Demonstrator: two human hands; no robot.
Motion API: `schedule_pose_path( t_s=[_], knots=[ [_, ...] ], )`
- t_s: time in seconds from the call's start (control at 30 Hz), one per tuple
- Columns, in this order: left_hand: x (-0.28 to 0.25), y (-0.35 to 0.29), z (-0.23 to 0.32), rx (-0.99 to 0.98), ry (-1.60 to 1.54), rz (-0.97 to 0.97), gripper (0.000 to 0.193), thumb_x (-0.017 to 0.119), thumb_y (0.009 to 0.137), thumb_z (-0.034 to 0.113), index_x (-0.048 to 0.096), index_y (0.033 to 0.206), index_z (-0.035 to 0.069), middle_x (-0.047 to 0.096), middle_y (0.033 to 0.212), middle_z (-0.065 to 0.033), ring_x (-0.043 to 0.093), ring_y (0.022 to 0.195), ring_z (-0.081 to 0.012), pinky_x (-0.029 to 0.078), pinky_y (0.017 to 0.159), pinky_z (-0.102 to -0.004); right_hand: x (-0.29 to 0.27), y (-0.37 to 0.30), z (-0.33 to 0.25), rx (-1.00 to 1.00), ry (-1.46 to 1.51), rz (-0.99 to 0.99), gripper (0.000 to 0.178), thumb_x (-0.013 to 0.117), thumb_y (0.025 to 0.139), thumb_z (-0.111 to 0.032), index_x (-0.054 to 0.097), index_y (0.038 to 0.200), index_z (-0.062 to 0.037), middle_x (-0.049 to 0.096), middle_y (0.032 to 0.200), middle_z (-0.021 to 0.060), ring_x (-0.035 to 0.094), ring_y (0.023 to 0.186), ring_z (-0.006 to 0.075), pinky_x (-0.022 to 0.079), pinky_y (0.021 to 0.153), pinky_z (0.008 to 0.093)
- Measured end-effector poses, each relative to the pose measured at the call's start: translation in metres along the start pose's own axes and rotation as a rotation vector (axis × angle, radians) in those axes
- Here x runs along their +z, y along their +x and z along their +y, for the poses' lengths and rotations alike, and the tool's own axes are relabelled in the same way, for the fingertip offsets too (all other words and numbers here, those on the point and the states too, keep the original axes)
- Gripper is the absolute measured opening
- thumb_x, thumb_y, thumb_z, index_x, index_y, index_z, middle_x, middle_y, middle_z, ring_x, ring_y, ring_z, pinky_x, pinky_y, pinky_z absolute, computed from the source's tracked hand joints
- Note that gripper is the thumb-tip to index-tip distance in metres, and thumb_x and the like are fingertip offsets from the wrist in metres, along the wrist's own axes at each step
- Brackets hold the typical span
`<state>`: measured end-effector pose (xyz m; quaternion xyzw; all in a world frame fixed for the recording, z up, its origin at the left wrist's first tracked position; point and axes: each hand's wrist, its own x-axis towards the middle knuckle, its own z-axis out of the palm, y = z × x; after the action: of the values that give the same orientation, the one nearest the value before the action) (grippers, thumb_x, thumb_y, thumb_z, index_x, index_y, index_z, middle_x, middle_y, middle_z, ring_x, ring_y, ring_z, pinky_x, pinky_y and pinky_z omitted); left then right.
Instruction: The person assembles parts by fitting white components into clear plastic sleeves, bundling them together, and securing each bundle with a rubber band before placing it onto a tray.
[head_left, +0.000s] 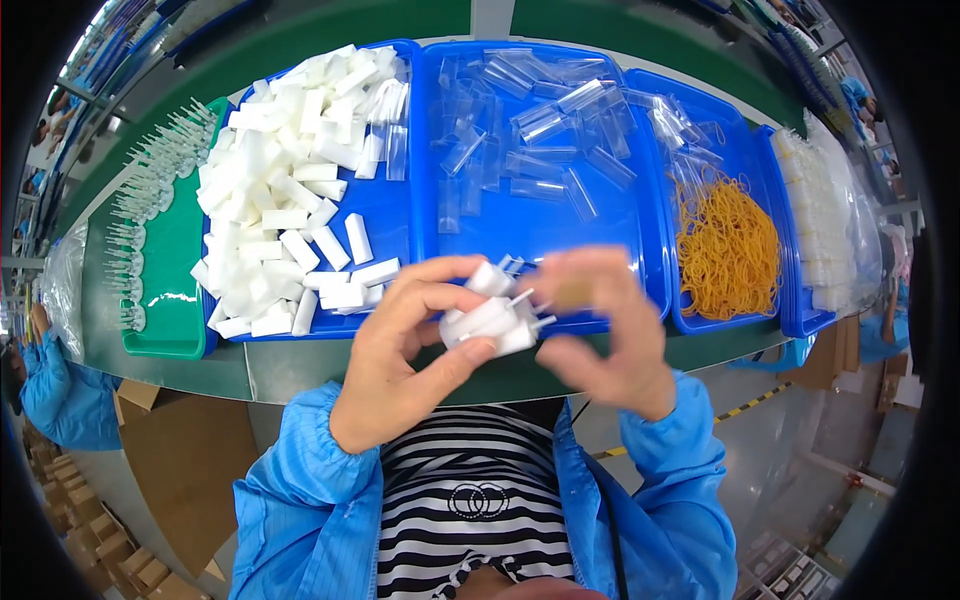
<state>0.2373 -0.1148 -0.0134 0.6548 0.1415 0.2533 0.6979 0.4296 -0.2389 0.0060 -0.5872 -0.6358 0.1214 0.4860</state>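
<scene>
White pronged piece (pixel 490 320) clasped in curled left hand (pixel 393 365), right hand (pixel 622 340) held part-open just beside it, blurred, any hold unclear

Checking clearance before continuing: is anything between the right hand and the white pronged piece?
Nothing visible stands between the right hand and the white pronged piece held in the left hand; its prongs point toward the right hand. Motion blur leaves contact unclear.

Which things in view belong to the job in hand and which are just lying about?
Likely the job:
white pronged part in left hand
white blocks
clear plastic sleeves
orange rubber bands

Likely just lying about:
brown cardboard
crumpled plastic, far left
</scene>
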Motion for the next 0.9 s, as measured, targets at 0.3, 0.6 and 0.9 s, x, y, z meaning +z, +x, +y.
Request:
schedule_pose_path(
  t_s=[0.3, 0.6, 0.9],
  knots=[
    [0.005, 0.001, -0.002, 0.062, 0.308, 0.11, 0.03, 0.077, 0.083, 0.0, 0.068, 0.111, 0.003, 0.052, 0.136, -0.0169, 0.063, 0.114, -0.0268, 0.057, 0.089, -0.0334, -0.008, 0.026, 0.07, 0.059, -0.9, 0.02, 0.026, 0.072, 0.085, -0.013, 0.068, 0.108, -0.0026, 0.068, 0.099, 0.0116, 0.061, 0.091, 0.0296, 0.051, 0.079, 0.0401],
    [0.003, 0.001, -0.003, 0.1, 0.292, 0.198, 0.029, 0.076, 0.083, -0.001, 0.068, 0.111, 0.002, 0.052, 0.137, -0.0169, 0.065, 0.114, -0.0275, 0.057, 0.088, -0.0335, -0.01, 0.031, 0.013, 0.477, 0.421, 0.338, 0.036, 0.069, 0.089, -0.005, 0.057, 0.123, 0.0003, 0.069, 0.098, 0.0114, 0.067, 0.094, 0.0186, 0.053, 0.085, 0.0309],
    [0.007, -0.003, -0.003, 0.054, 0.196, 0.197, 0.026, 0.074, 0.085, -0.003, 0.068, 0.11, -0.001, 0.05, 0.137, -0.0172, 0.064, 0.114, -0.0274, 0.058, 0.089, -0.0337, 0.019, 0.026, -0.004, 0.389, 0.58, 0.309, 0.049, 0.079, 0.082, -0.002, 0.047, 0.119, -0.0009, 0.068, 0.095, 0.012, 0.068, 0.088, 0.015, 0.055, 0.074, 0.0253]
  ],
)
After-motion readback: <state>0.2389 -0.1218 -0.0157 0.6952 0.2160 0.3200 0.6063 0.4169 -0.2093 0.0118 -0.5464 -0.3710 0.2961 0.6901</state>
